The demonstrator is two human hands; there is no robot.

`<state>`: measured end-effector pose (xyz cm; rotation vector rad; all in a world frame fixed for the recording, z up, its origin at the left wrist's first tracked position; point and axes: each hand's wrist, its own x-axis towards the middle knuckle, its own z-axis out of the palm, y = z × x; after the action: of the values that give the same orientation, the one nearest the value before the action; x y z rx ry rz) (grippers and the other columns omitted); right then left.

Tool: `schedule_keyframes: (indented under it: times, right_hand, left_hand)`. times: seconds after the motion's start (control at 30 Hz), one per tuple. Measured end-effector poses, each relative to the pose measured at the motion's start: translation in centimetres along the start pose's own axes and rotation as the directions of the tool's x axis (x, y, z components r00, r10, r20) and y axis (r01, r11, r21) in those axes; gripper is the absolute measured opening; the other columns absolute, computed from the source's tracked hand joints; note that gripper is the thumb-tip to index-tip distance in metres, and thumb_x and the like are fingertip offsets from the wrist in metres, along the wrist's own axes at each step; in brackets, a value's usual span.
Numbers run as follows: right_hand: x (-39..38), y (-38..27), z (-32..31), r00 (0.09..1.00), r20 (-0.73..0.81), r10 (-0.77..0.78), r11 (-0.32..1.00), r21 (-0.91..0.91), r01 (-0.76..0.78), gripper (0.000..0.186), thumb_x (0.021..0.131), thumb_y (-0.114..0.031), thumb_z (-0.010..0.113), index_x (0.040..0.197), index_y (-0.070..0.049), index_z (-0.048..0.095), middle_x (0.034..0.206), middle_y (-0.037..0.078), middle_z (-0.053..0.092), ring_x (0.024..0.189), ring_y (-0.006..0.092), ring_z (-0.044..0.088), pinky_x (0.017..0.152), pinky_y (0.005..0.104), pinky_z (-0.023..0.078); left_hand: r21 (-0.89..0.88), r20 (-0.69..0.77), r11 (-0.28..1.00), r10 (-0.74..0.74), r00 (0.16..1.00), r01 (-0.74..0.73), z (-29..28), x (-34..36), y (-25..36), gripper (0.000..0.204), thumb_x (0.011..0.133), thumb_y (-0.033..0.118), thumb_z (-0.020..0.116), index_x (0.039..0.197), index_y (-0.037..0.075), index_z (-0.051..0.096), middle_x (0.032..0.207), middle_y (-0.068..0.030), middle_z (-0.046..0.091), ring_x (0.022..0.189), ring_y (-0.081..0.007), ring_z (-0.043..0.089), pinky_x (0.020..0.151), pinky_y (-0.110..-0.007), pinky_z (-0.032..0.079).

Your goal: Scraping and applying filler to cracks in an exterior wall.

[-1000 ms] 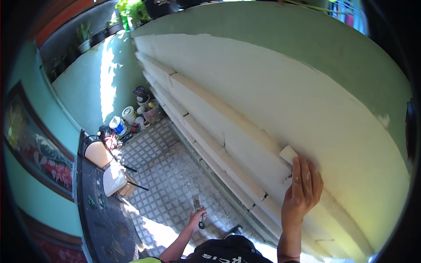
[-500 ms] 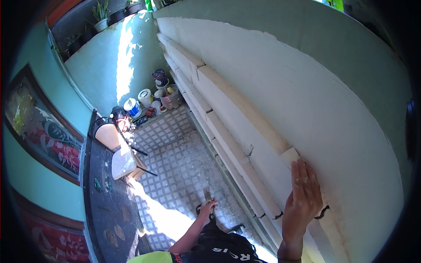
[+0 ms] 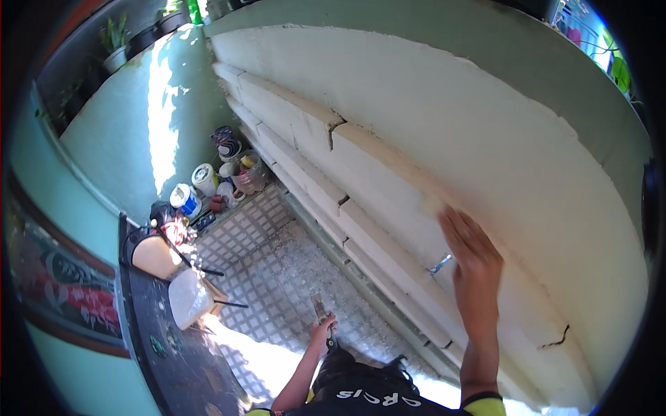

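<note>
My left hand (image 3: 324,328) is closed around the handle of a putty knife (image 3: 318,305), low in front of my body with its flat blade pointing away over the floor. My right hand (image 3: 475,246) reaches to the top ledge of the pale block wall (image 3: 388,161). Under its fingertips is a small, pale, rectangular block (image 3: 433,204), blurred and partly covered by the fingers; its exact kind cannot be made out. Dark cracks show at joints between the blocks, one near the far end (image 3: 334,130) and another nearer me (image 3: 557,338).
Stepped ledges run along the right wall. Paint buckets (image 3: 185,200) and a clear tub (image 3: 250,177) stand in the far corner. A chair (image 3: 191,299) is at the left beside a dark worktop (image 3: 182,371). Patterned tiles (image 3: 243,253) cover the floor; potted plants (image 3: 116,55) line the far wall.
My right hand has slid forward along the top ledge, away from me, with the pale block. My left hand still grips the putty knife. The view has turned a little to the right.
</note>
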<state>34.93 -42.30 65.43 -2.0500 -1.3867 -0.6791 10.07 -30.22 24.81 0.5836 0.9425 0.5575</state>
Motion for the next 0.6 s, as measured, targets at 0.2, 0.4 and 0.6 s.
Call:
schedule_keyframes:
  times: [0.2,0.4,0.6]
  right_hand:
    - [6.7,-1.4,7.8,0.995,-0.086,0.045,0.993,-0.103,-0.054,0.049,0.073,0.015,0.051,0.116,-0.005,0.066,0.119,0.011,0.066,0.111,0.0272,0.062,0.091,0.0376,0.053]
    - [3.7,-2.5,4.6,0.966,-0.099,0.238,0.938,-0.236,-0.255,0.056,0.07,0.014,0.051,0.118,-0.009,0.067,0.118,0.009,0.067,0.113,0.0261,0.062,0.094,0.0386,0.051]
    - [9.0,-2.2,11.0,0.985,-0.164,0.06,0.974,-0.208,-0.094,0.054,0.07,0.013,0.052,0.117,-0.008,0.067,0.119,0.009,0.066,0.113,0.0257,0.062,0.091,0.0377,0.052]
  left_hand:
    - [-0.018,0.015,1.0,0.02,1.0,-0.02,-3.1,1.6,5.5,0.025,0.085,0.011,0.07,0.105,0.009,0.057,0.086,0.0013,0.058,0.069,-0.009,0.055,0.055,-0.023,0.042]
    - [-0.05,-0.038,0.999,-0.006,0.999,0.004,-7.4,1.5,9.2,0.025,0.085,0.009,0.071,0.105,0.01,0.056,0.088,-0.0013,0.059,0.07,-0.0091,0.055,0.056,-0.021,0.04]
    - [0.006,-0.097,0.999,-0.048,0.994,0.049,-7.5,5.0,10.5,0.024,0.086,0.016,0.065,0.103,-0.001,0.063,0.091,-0.0059,0.064,0.072,-0.0115,0.057,0.063,-0.02,0.044]
